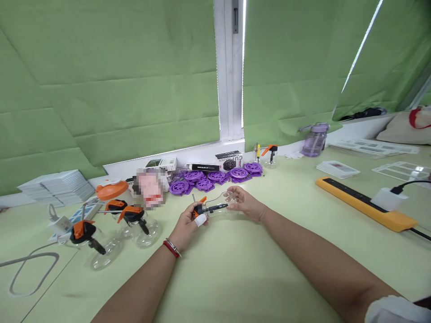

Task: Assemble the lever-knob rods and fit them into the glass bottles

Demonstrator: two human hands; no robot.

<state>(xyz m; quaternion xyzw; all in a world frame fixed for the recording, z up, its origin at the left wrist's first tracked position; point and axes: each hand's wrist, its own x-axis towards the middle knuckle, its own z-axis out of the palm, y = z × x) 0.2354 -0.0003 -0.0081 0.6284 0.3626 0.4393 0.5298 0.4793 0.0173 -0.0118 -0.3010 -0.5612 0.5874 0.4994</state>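
Observation:
A clear spray bottle (219,200) with a black and orange trigger head lies sideways between my hands, just above the table. My left hand (186,228) is closed around its trigger head, with a white wrap on the thumb. At the other end, the fingers of my right hand (248,204) curl round the wide clear base. Inside the bottle runs a black tube. Several similar clear bottles stand to the left, among them a front one (107,254) and one nearer my hand (150,233).
Purple plastic pieces (205,184) lie along the back by a cup holder box (229,161). Another bottle (271,159) and a purple water bottle (315,141) stand behind. On the right is an orange power strip (363,202). White boxes (57,188) and a cable (33,259) lie left.

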